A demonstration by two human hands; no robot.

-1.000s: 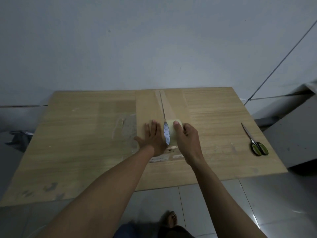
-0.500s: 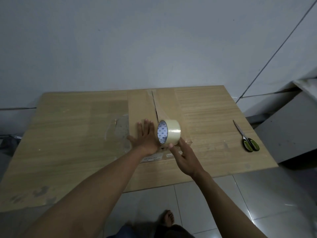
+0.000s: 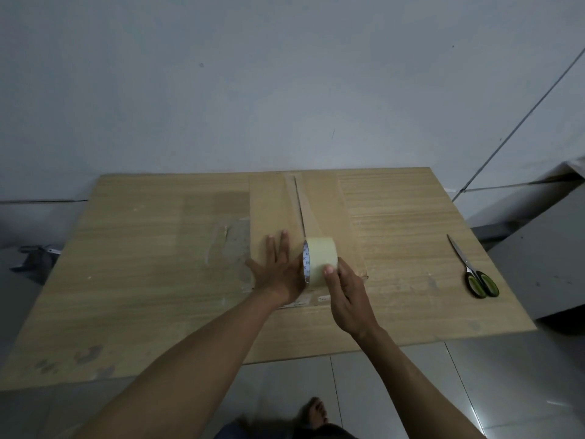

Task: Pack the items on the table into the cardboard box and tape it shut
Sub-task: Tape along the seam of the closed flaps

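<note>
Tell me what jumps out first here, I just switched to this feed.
The pale tape roll stands out, gripped by the right hand at the near end of the cardboard box centre seam, in the middle of the table. The left hand lies flat on the box just left of the roll. Green-handled scissors lie alone near the table's right edge.

The scene is dim and bluish-grey under soft, even light with only faint shadows, the wide lens bows the counter (image 3: 126,280) edges, and the lower frame around the foot (image 3: 315,413) is smeared.
</note>
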